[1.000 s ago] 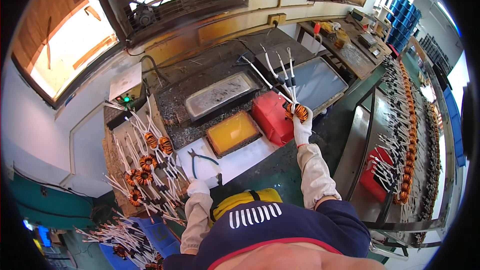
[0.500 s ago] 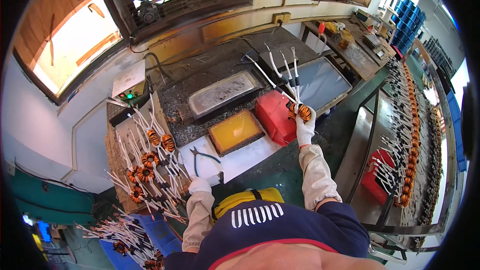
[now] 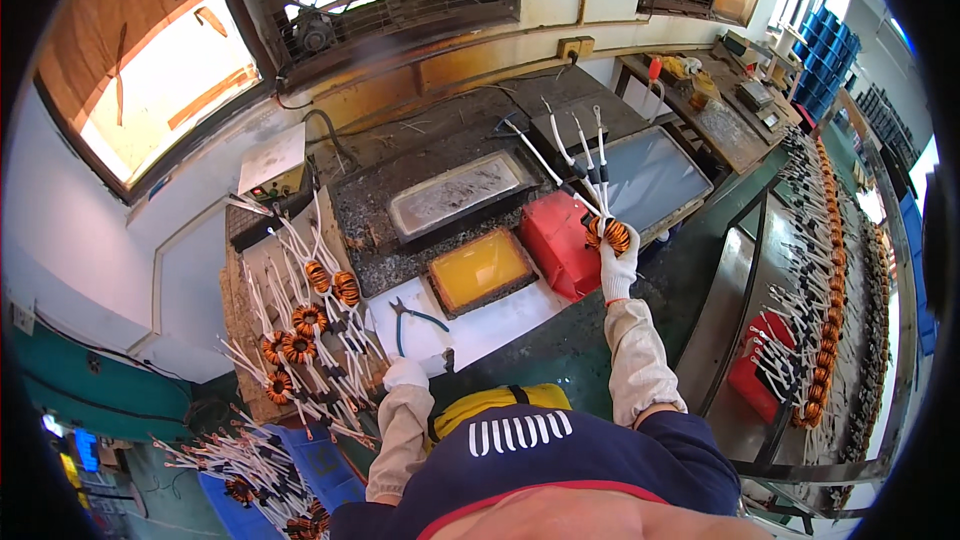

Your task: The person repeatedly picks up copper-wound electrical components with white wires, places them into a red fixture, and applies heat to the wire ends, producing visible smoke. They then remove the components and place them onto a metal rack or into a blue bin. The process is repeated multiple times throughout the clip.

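Observation:
My right hand [image 3: 621, 265], in a white knit glove, is closed around a ring-shaped copper-wound coil [image 3: 607, 234]. The coil's white-sleeved leads [image 3: 590, 165] point up and away from me, beside a red box [image 3: 558, 252]. My gloved left hand [image 3: 405, 374] rests low by the near edge of a white sheet [image 3: 485, 335]. Its fingers look curled. A small dark-ended piece [image 3: 447, 360] sticks out beside them, and what it is I cannot make out. Green-handled pliers [image 3: 418, 318] lie on the sheet just beyond that hand.
A tray of yellow liquid [image 3: 487, 304] and a rectangular metal pot [image 3: 402, 232] occupy the bench middle. Several coils [image 3: 298, 348] lie at left, above a blue bin [image 3: 335, 465] holding more. A grey-surfaced tray [image 3: 655, 175] stands beyond the red box. Coils line a rack [image 3: 825, 340] at right.
The view has shifted slightly, so the bench sits a little lower and further right. The coil stays in my right hand, at nearly the same place. The control box's green light looks dimmer.

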Demonstrator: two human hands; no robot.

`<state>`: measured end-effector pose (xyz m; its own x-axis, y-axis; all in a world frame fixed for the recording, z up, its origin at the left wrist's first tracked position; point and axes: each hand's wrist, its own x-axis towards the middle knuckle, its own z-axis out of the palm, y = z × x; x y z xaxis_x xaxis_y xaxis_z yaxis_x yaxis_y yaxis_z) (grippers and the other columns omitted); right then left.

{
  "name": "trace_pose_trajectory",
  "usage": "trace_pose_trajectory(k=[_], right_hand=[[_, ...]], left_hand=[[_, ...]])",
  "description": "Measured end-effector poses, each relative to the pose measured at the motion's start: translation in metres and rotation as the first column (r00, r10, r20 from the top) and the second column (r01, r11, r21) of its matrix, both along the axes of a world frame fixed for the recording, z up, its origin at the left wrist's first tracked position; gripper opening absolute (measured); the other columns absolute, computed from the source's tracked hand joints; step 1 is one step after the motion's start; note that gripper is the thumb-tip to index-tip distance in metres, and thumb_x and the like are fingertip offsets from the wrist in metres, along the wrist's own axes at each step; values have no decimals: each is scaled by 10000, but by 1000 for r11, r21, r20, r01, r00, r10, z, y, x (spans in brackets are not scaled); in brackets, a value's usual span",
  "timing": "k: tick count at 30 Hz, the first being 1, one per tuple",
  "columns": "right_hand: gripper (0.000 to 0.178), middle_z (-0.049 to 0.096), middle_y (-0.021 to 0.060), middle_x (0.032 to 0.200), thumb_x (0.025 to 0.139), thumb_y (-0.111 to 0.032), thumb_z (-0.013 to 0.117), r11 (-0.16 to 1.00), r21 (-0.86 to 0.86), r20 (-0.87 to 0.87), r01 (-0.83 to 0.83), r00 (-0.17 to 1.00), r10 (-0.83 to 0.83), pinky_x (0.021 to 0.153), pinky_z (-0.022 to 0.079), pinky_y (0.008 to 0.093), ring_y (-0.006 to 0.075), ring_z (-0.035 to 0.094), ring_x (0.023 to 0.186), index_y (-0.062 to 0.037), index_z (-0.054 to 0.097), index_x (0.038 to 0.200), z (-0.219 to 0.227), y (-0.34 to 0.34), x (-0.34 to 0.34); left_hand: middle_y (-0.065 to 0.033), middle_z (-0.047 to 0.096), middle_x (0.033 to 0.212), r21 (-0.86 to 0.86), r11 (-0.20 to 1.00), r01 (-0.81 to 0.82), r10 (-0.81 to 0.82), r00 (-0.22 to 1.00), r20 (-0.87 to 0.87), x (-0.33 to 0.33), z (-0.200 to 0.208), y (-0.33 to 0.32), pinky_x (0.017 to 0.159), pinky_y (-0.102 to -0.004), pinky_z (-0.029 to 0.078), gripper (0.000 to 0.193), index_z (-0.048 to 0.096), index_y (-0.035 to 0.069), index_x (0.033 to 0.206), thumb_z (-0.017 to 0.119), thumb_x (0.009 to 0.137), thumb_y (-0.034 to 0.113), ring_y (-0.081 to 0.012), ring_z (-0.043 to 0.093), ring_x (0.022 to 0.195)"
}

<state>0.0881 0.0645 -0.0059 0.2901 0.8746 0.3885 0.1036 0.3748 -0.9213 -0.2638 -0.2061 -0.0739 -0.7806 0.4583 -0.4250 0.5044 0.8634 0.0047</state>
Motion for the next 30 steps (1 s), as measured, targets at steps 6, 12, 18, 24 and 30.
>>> trace_pose_trajectory(k=[6, 12, 18, 24, 30], right_hand=[[404, 581, 68, 1107, 857, 13, 604, 1000, 11, 17, 3, 1000, -3, 922, 467, 289, 164, 586, 1019, -48, 476, 1235, 4, -2, -3], [402, 579, 67, 1103, 861, 16, 606, 1000, 13, -10, -15, 1000, 15, 926, 464, 288, 160, 583, 1020, -48, 477, 1236, 6, -4, -3], [403, 581, 69, 1102, 858, 17, 608, 999, 35, -14, -23, 1000, 23, 924, 465, 290, 162, 584, 1015, -47, 480, 1235, 3, -2, -1], [411, 584, 73, 1101, 851, 21, 604, 998, 54, 68, 21, 997, -25, 921, 467, 285, 163, 589, 1008, -45, 479, 1236, -1, 1, -1], [412, 586, 76, 1101, 852, 24, 607, 999, 35, -20, -7, 1000, 8, 906, 476, 284, 161, 594, 1003, -37, 477, 1238, -4, 2, 0]], left_hand=[[-155, 713, 989, -28, 999, 37, -37, 999, -28, 1, 3, -1, 698, -420, 569, 480, 443, -6, 1301, 554, 889, 212, -283, 719, 873], [-143, 712, 996, -37, 996, 83, -84, 996, -25, 5, 15, -1, 685, -415, 568, 489, 442, -23, 1297, 567, 883, 204, -276, 718, 876], [-136, 712, 1006, -42, 997, 72, -72, 997, -17, 5, 15, 0, 679, -413, 568, 549, 409, -49, 1335, 583, 875, 196, -270, 719, 869], [-139, 712, 1012, -47, 996, 73, -74, 997, -11, 0, 1, -1, 682, -419, 568, 605, 365, -67, 1370, 586, 876, 202, -273, 720, 867], [-145, 709, 1007, -34, 995, 96, -97, 995, -33, -2, -7, -2, 686, -420, 566, 569, 370, -55, 1332, 584, 871, 201, -280, 720, 865]])
